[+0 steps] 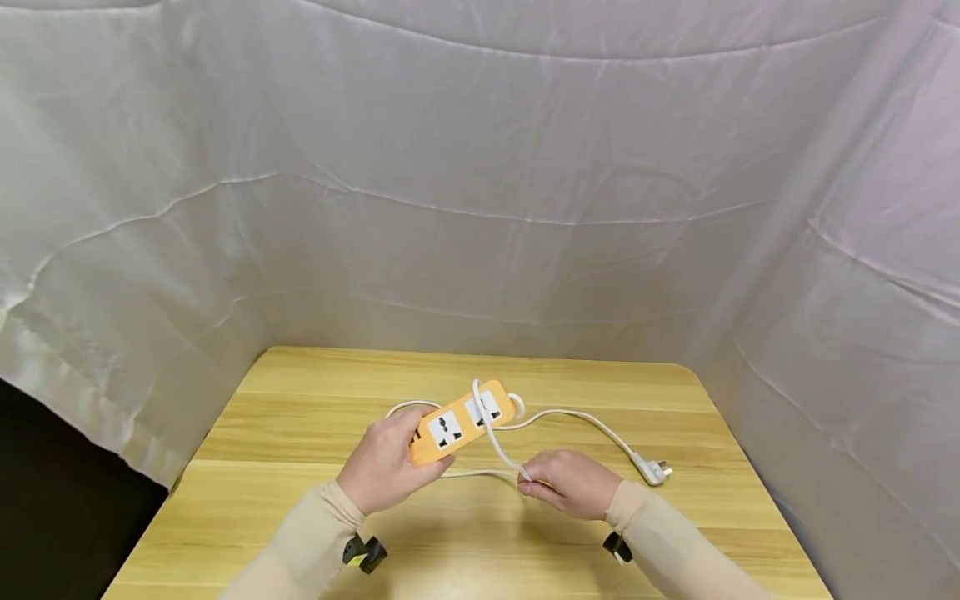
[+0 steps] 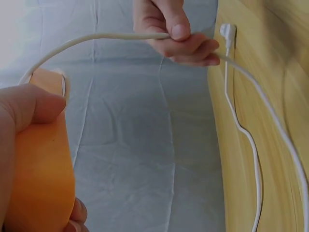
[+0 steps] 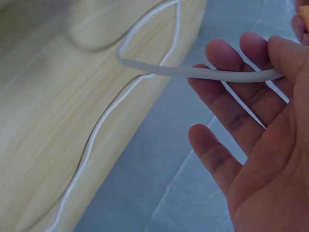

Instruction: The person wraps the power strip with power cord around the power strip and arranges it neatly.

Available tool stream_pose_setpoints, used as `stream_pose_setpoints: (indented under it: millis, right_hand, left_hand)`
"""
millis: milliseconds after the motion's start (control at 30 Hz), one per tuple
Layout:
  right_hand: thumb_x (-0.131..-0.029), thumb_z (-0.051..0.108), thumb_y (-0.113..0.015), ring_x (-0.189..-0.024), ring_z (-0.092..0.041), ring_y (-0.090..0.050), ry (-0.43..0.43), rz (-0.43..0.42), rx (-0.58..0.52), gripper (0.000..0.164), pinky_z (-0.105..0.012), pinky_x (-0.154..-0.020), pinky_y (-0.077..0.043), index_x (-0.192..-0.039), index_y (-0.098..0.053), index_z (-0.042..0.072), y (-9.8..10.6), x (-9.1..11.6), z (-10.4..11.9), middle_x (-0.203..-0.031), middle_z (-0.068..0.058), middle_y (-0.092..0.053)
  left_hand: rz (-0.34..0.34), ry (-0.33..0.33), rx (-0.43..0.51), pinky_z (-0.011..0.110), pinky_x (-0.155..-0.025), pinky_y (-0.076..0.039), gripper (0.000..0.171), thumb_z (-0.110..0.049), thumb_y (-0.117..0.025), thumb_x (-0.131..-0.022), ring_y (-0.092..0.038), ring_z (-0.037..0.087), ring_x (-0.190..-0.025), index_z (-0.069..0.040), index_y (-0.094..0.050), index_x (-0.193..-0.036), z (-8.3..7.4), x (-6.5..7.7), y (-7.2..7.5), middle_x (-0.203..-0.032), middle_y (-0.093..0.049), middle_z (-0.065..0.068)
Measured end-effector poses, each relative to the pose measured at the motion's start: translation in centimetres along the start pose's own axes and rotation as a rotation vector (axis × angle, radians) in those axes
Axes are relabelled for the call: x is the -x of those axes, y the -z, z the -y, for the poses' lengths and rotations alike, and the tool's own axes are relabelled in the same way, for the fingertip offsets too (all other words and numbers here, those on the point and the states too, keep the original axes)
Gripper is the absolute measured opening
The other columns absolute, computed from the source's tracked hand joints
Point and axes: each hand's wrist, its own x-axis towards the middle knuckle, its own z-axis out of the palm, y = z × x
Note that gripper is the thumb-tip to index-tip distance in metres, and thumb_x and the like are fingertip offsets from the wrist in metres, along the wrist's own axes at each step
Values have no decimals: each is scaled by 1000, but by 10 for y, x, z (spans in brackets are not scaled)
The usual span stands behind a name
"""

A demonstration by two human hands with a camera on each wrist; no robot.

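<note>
An orange power strip (image 1: 461, 421) with white sockets is held tilted above the wooden table (image 1: 315, 400). My left hand (image 1: 420, 454) grips its near end, thumb on the orange body (image 2: 41, 183). Its white cable (image 1: 497, 442) loops over the strip and runs down to my right hand (image 1: 528, 482), which pinches it between thumb and fingers (image 2: 181, 31). In the right wrist view the cable (image 3: 207, 72) lies across the fingers (image 3: 227, 58) of that hand. The rest of the cable trails over the table to the white plug (image 1: 654, 472), which lies flat at the right.
White cloth (image 1: 480, 167) hangs behind the table and along both sides. The table's right edge (image 1: 750, 467) is close to the plug. Black wrist mounts (image 1: 363, 552) show under both sleeves.
</note>
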Motion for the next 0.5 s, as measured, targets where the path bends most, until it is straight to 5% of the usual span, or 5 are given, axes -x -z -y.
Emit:
stream_pose_setpoints:
  millis: [500]
  right_hand:
    - [-95, 25, -60, -83, 0, -62, -61, 153, 92, 15, -20, -76, -51, -98, -73, 18, -4, -13, -16, -93, 9, -69]
  left_hand:
    - [111, -72, 6, 15, -56, -45, 50, -26, -83, -70, -55, 3, -69, -10, -60, -111, -3, 2, -2, -92, -63, -5]
